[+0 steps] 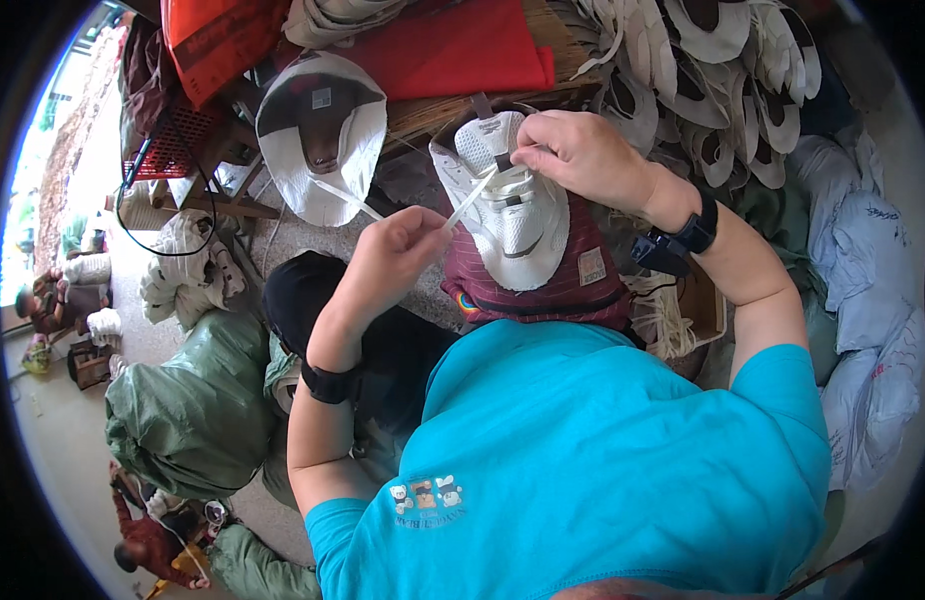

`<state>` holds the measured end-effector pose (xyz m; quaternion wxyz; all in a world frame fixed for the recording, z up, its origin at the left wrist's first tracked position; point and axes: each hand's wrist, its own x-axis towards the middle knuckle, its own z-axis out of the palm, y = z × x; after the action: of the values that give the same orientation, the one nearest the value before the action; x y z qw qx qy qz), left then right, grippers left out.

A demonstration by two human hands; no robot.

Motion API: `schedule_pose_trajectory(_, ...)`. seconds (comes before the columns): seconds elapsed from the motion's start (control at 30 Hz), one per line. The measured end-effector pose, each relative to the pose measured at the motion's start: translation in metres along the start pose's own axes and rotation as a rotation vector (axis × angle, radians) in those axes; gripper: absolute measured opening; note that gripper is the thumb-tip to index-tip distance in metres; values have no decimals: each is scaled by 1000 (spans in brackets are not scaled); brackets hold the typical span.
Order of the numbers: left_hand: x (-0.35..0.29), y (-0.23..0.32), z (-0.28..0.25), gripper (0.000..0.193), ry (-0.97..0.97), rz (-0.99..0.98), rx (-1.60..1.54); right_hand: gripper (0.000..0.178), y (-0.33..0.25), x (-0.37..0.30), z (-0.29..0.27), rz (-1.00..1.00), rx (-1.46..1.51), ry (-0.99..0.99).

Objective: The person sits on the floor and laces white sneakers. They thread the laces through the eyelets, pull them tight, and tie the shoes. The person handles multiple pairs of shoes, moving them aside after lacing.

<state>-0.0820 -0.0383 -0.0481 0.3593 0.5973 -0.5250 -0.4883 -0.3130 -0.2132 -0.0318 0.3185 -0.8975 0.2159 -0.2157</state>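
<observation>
A white shoe upper (508, 205) lies tongue-far on a maroon pad (543, 285) in the person's lap, near the middle of the scene. The right hand (583, 155) pinches the lacing area at its far end; the left hand (398, 250) is closed on a flat white lace (471, 200) pulled taut from the upper. The upper looks light, soft and floppy, best held at the eyelet rows. The lace is thin and probably slick, so it needs a firm pinch near its end. A second upper (318, 135) rests on the worktop (433, 115) to the far left, with red cloth (453, 50) behind. A heap of uppers (723, 80) crowds the far right, and green sacks (193, 400) sit on the floor to the left.
</observation>
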Motion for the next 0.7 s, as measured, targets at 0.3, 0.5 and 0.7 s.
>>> schedule_pose_trajectory(0.3, 13, -18, -28, 24, -137, -274, -1368, 25, 13, 3, -12, 789, 996, -151)
schedule_pose_trajectory(0.5, 27, -17, -23, 22, -173, -46, -1506, 25, 10, -1, -12, 722, 907, -236)
schedule_pose_trajectory(0.7, 28, -23, -21, 21, -110, -33, -1495, 17, 17, -9, 11, 259, 391, -134)
